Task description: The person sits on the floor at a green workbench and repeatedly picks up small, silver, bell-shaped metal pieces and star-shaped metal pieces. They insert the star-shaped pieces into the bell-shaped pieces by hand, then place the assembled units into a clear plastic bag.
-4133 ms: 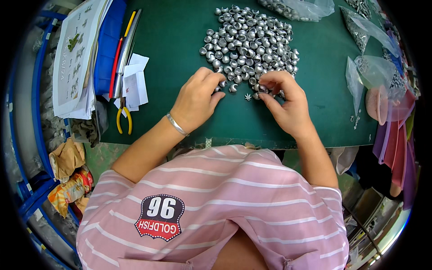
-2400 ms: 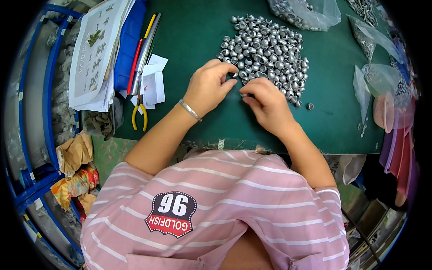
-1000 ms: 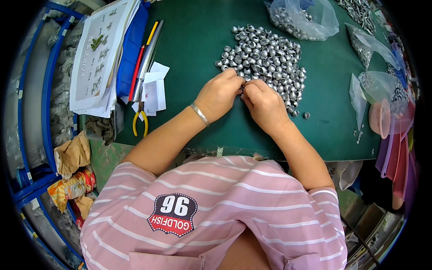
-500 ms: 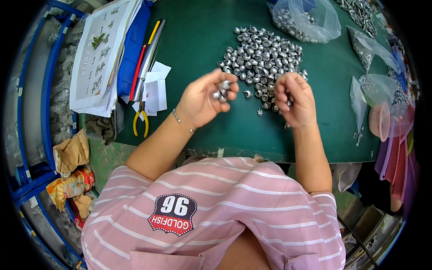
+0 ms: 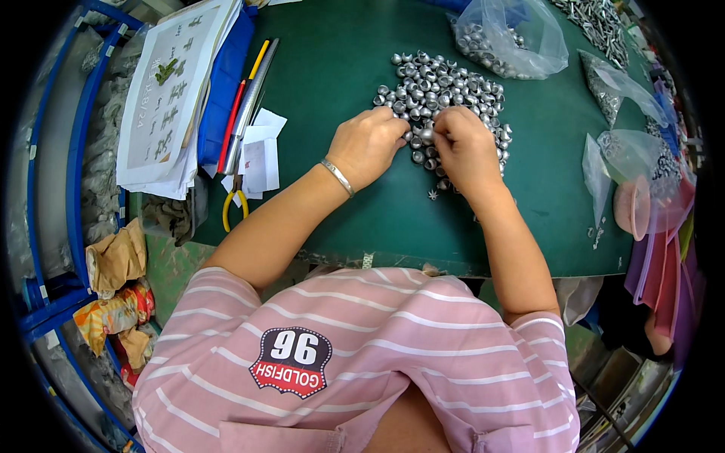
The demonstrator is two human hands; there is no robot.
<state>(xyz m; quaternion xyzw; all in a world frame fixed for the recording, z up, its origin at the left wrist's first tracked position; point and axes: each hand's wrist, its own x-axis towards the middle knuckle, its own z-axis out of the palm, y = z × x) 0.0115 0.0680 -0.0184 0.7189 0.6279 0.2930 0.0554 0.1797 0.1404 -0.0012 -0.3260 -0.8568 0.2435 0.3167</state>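
Note:
A heap of small, hollow silver metal caps (image 5: 423, 79) lies on the green table, each rounded with an opening. My left hand (image 5: 368, 147) is palm down at the heap's left front edge, its fingers curled in; what lies under them is hidden. Just to the right, my right hand (image 5: 467, 147) reaches into the front of the heap. Its thumb and fingertips are pinched at one shiny metal cap (image 5: 427, 137). Close to the right wrist lies a tiny star-shaped metal piece (image 5: 433, 195).
A clear bag of caps (image 5: 502, 45) stands behind the heap. Bags of small parts and a pink bowl (image 5: 633, 208) line the right side. To the left are yellow-handled pliers (image 5: 236, 202), a red pencil (image 5: 232, 124), a ruler and a stack of papers (image 5: 170, 98).
My left hand, palm up with several metal caps in it before, has turned palm down and moved to the heap. My right hand has shifted left toward it, beside a metal cap.

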